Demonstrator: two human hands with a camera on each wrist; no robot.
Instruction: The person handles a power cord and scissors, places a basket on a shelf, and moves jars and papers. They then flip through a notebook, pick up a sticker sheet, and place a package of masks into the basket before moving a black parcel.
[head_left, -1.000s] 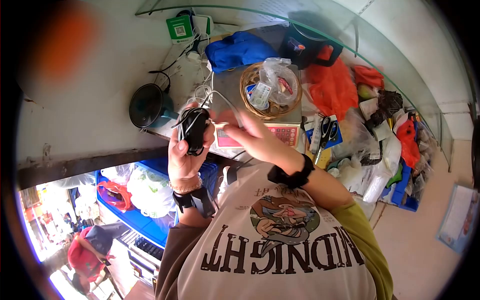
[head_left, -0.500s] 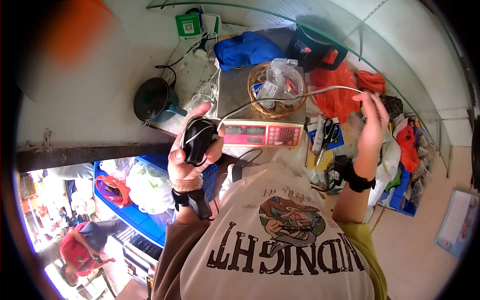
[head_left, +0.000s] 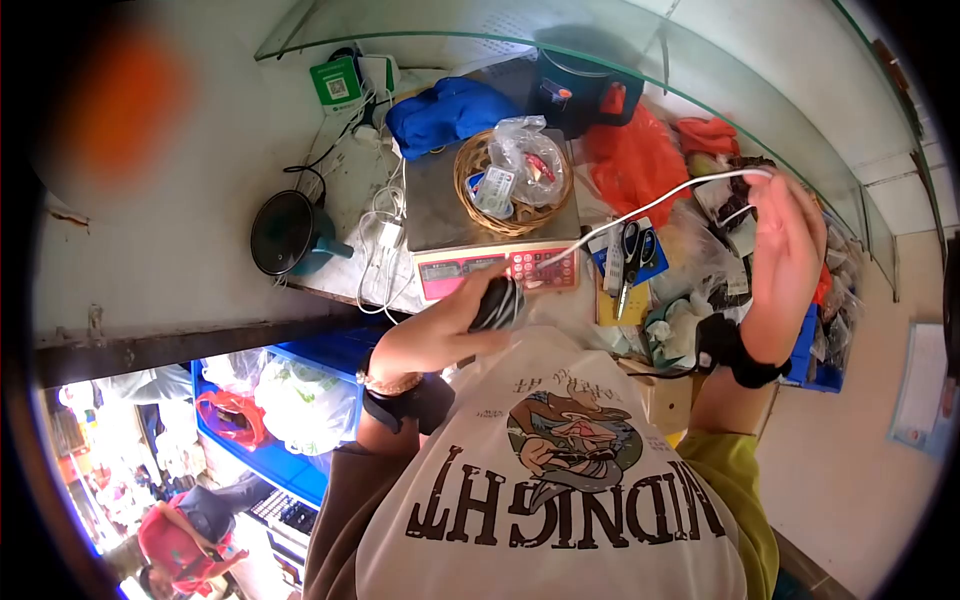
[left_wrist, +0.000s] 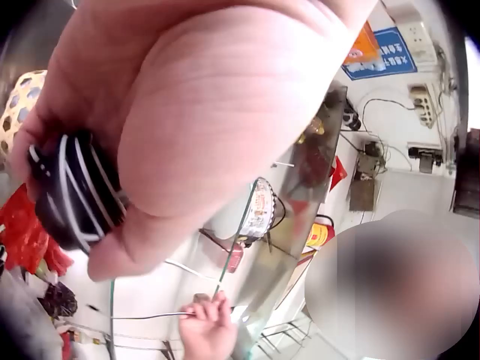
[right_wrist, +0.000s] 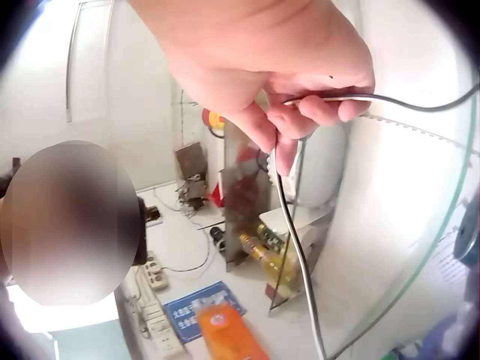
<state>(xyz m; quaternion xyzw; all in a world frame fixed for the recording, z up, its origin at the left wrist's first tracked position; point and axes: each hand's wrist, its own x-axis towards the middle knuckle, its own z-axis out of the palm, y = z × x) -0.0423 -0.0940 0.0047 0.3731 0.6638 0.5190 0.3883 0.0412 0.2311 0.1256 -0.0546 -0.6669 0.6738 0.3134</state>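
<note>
Near the pink front of the scale (head_left: 440,281), a black bundle (head_left: 495,305) with cord wound on it sits in the left hand (head_left: 435,330), whose grip is curled around it. Well off to the side, the right hand (head_left: 785,230) pinches the long cord (right_wrist: 301,257) in its grip, with hardly any gap. The bundle looks hard, light and maybe slippery, so hold its sides. The cord looks thin and bendy, so pull it gently.

Resting on the pale counter (head_left: 345,205), head view: pot (head_left: 285,235) at ten o'clock, scale (head_left: 435,225) at twelve, red bag (head_left: 635,165) at two.
</note>
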